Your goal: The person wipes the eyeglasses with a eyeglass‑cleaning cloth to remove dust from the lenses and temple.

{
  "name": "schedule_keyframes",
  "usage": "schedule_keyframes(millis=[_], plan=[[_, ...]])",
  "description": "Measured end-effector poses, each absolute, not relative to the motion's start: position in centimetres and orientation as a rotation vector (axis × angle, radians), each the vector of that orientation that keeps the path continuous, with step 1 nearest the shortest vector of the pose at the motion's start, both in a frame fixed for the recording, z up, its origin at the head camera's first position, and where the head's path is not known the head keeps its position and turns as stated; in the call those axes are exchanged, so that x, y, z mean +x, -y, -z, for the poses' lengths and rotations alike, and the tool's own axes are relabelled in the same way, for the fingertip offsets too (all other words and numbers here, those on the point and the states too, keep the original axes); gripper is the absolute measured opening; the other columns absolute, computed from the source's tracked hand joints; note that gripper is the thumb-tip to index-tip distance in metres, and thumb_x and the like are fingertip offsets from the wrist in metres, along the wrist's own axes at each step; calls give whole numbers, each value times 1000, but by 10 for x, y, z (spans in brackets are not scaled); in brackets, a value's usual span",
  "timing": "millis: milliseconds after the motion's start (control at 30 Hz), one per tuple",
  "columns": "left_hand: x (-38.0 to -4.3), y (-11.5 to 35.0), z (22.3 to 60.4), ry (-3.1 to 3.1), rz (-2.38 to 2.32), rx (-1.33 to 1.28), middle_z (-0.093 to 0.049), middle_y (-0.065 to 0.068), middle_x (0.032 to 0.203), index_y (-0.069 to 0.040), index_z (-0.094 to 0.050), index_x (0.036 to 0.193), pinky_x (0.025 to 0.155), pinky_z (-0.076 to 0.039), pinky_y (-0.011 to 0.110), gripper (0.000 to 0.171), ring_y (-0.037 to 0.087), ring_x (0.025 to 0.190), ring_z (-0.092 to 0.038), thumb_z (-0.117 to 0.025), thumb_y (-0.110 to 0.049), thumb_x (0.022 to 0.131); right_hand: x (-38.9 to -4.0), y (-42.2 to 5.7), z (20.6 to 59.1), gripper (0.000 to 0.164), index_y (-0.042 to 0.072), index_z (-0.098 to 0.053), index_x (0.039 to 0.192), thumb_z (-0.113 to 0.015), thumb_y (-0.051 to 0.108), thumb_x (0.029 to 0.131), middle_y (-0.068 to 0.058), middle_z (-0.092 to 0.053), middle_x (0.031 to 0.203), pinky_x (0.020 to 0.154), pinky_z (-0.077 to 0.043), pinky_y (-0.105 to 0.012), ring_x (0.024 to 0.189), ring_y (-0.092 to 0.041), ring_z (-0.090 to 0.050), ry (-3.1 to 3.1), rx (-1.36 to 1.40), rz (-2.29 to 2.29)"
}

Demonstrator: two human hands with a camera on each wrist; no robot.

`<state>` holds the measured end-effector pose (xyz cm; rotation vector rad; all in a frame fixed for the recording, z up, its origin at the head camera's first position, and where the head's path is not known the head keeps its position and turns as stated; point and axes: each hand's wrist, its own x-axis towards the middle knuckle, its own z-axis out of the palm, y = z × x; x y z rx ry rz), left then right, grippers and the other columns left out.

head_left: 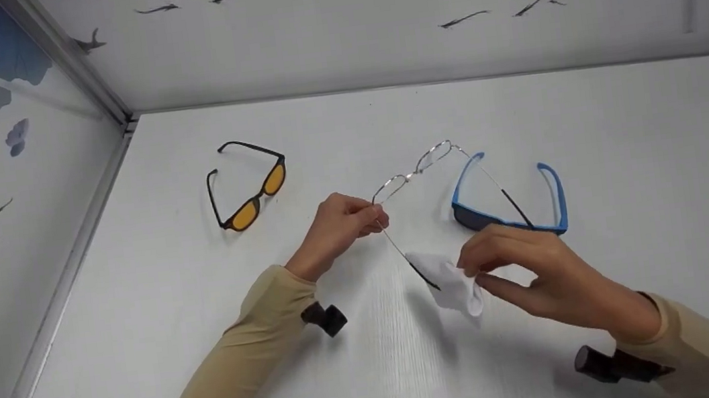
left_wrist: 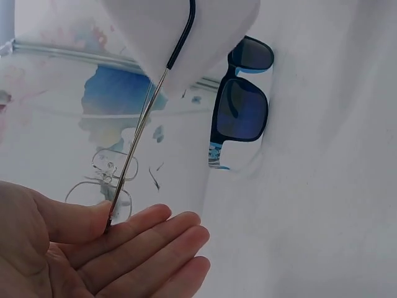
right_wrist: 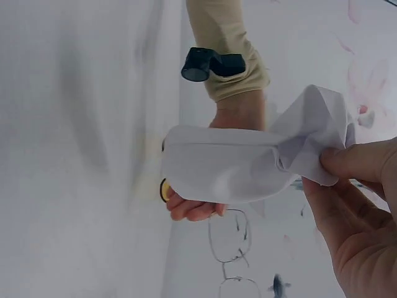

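My left hand (head_left: 341,226) pinches a pair of thin metal-framed eyeglasses (head_left: 411,176) near one hinge, between thumb and index finger. The eyeglasses are raised above the table with both temples spread; one black temple tip (head_left: 423,274) points toward me. A white cloth (head_left: 456,284) hangs from my right hand (head_left: 542,270), its edge pinched between thumb and fingers. In the head view that temple tip overlaps the cloth. From the left wrist, the same temple tip (left_wrist: 182,40) shows against the cloth (left_wrist: 130,28). In the right wrist view the cloth (right_wrist: 223,167) partly hides my left hand.
Blue-framed sunglasses (head_left: 475,216) with dark lenses lie on the white table (head_left: 138,307), just beyond my right hand. Black glasses with orange lenses (head_left: 245,214) rest farther left, temples open. Printed panels (head_left: 336,46) wall the back and left sides.
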<state>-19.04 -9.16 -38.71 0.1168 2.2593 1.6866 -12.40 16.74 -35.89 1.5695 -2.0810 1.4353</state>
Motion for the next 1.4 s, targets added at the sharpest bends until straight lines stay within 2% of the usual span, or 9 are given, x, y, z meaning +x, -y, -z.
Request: schedule_keyframes(millis=[267,433,633,900,1000,1100,1200,1267,1400], plan=[[-194,95,390,-2306,-1710,71,-69,13,92,6,-71,94,87,-51,31,24,24,90,-67,-55,-10,98,-108,-159,333,10,-2,-62,94,-60,8,95,-11,-64,96,69,-50,-19,88,-19,-60,1974,1564,-1410],[-194,96,391,-2304,-1718,74,-69,13,91,7,-71,93,86,-52,31,24,26,90,-67,-55,-10,98,-109,-152,335,6,0,-62,98,-62,1,93,-11,-64,99,69,-51,-21,89,-20,-60,1995,1631,-1461],[-190,95,386,-2288,-1685,92,-70,13,91,7,-71,97,87,-52,30,24,31,95,-67,-55,-11,98,-123,-149,360,38,5,-62,101,-68,-21,75,-7,-62,98,71,-54,-23,88,-18,-61,2250,1572,-1392],[-185,89,384,-2316,-1578,205,-71,13,89,8,-72,98,83,-53,30,22,26,90,-68,-56,-8,97,-140,-142,376,39,6,-62,98,-71,-22,72,-4,-60,98,73,-52,-19,85,-18,-61,2254,1513,-1225],[-182,83,383,-2332,-1523,265,-71,10,88,5,-73,95,81,-52,29,21,20,86,-68,-58,-10,96,-146,-136,380,38,5,-62,98,-71,-22,72,-4,-60,100,75,-51,-19,86,-17,-61,2236,1490,-1123],[-179,78,382,-2376,-1454,345,-68,4,79,2,-75,92,67,-47,24,22,12,70,-60,-58,-12,96,-151,-129,384,37,5,-62,97,-71,-21,73,-4,-60,101,77,-51,-20,90,-17,-61,2220,1431,-1035],[-177,73,381,-2412,-1408,405,-56,-1,66,-1,-76,92,53,-32,23,22,9,57,-41,-58,-12,96,-154,-124,387,34,3,-62,97,-70,-21,74,-7,-59,102,78,-52,-23,92,-19,-62,2198,1366,-986],[-177,72,380,-2411,-1408,423,-47,-1,61,-1,-76,91,50,-25,23,22,10,53,-32,-56,-10,96,-155,-122,388,31,2,-62,96,-69,-20,76,-10,-59,103,78,-53,-25,92,-21,-62,2181,1349,-966],[-177,72,380,-2400,-1412,437,-52,1,65,0,-76,94,49,-24,22,21,9,51,-31,-56,-8,95,-155,-122,388,19,0,-62,95,-64,-16,84,-13,-60,103,74,-55,-28,91,-23,-63,2163,1371,-940]])
